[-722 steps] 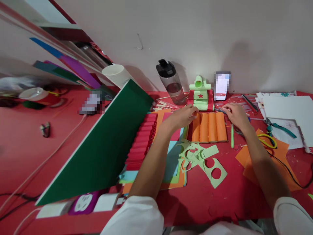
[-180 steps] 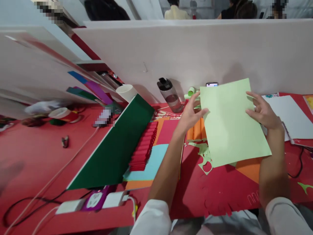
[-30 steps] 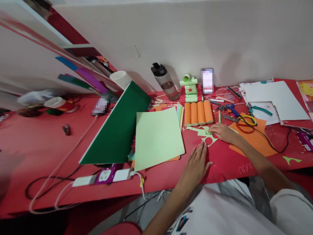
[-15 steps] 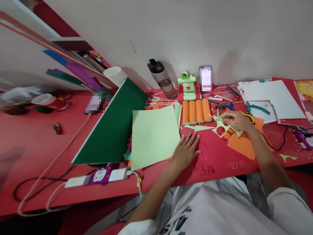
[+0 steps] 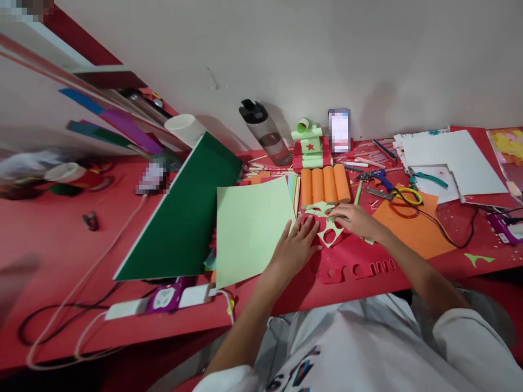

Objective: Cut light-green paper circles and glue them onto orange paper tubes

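My left hand (image 5: 295, 244) lies flat with fingers stretched, across the right edge of a pale green paper sheet (image 5: 253, 231) and the red paper beside it. My right hand (image 5: 354, 219) is closed, its fingertips on pale green paper scraps (image 5: 330, 237) with round holes cut out. These scraps lie just right of my left fingers, in front of a row of orange paper rolls (image 5: 326, 185). Behind the rolls stands a green and red paper model (image 5: 309, 147) with a red star.
Scissors (image 5: 404, 198) with yellow and red handles lie on orange paper (image 5: 425, 234) at the right. Behind them are teal-handled pliers (image 5: 431, 178). A water bottle (image 5: 267, 136) and a phone (image 5: 339, 130) stand by the wall. A green board (image 5: 183, 218) leans at left.
My right hand has moved left with the green scraps, bringing them close to my left hand. The scissors and more orange paper are now uncovered. My left hand stays flat.
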A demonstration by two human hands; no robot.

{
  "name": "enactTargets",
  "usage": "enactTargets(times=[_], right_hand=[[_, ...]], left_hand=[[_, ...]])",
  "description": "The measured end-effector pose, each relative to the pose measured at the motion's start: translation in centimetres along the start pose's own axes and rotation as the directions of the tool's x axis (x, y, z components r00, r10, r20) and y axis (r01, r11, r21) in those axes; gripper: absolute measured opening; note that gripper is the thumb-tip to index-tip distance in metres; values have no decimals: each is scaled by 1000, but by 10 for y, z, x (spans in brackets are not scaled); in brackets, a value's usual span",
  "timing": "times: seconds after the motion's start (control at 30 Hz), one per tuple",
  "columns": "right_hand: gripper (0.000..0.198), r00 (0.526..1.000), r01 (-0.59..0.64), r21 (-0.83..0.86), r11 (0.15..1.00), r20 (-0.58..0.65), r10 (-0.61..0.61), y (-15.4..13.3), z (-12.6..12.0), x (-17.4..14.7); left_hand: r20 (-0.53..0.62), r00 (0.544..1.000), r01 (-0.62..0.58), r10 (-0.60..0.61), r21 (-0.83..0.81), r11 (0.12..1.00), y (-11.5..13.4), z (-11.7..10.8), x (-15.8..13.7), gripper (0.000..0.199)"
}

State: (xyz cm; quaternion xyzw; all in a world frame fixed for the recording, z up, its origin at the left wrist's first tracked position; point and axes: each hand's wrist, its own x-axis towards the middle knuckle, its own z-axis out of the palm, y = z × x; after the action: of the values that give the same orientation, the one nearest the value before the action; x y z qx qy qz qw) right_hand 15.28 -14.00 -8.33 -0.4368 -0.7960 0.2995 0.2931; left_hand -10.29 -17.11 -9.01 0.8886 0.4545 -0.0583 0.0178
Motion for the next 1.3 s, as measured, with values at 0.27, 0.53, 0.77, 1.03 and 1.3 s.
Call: enactTargets(times=[0.27,0.53,0.77,1.03,1.3], right_hand=[[41,979,101,-140,985,191,-73,2,-11,-9],[54,973,36,-355,934,224,47,9,-45,-63],[40,971,131,-468,874,238,-18,20,-37,-70],[40,967,161,-563,811,255,-14,11,-29,-40],[31,966,246,-422,873,176,-187,1,-35,-15]], left_hand=[[-213,976,24,-49,-118,993,-10,-22,-8,44],[-145,967,-224,209,-92,970,18,-5,18,65],[-130,979,-165,159,-39,986,25,5,13,52],[-143,983,-120,113,-36,992,13,-12,8,48],[-125,965,226,-232,-59,972,-115,-77,81,39]])
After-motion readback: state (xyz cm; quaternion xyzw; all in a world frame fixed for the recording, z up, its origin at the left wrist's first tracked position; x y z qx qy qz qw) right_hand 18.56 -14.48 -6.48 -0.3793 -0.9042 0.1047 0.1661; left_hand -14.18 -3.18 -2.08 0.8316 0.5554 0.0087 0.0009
